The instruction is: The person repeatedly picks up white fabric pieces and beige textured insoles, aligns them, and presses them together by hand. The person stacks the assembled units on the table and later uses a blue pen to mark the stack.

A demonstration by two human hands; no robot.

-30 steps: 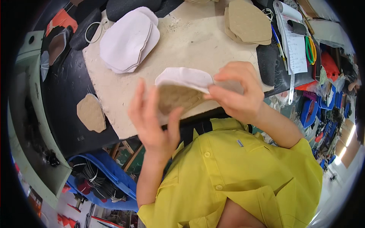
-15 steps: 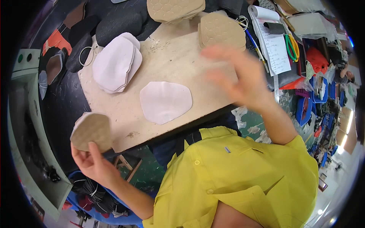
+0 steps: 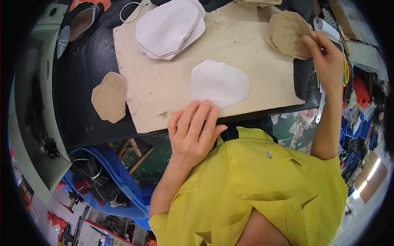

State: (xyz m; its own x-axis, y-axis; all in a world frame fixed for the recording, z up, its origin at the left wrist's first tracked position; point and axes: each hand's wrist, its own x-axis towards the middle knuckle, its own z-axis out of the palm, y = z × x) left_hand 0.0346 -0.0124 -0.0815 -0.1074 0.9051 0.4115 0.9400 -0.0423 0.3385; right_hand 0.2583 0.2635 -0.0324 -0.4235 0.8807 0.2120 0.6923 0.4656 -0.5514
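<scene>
Left of the cream board (image 3: 262,78), a tan piece (image 3: 108,98) is lying on the black surface (image 3: 74,102), showing a rounded, many-sided outline, rows of small pressed marks and a thin pale rim along its right side. On the board's far left part, a white stack (image 3: 168,28) is resting slightly askew, its blunt-cornered layers overlapping unevenly. At the board's near edge, the left hand (image 3: 195,133) is staying free of any grip, back upward and fingers stretched out, its fingertips meeting the near edge of a white piece (image 3: 221,84). This piece is lying flat and single on the board, looking plain and smooth. At the board's far right, a tan stack (image 3: 287,35) is reaching past the edge, its top layer showing faint pressed marks. The right hand (image 3: 328,61) is bending thumb and fingers at that stack's right edge; whether it is grasping a layer, I cannot tell.
</scene>
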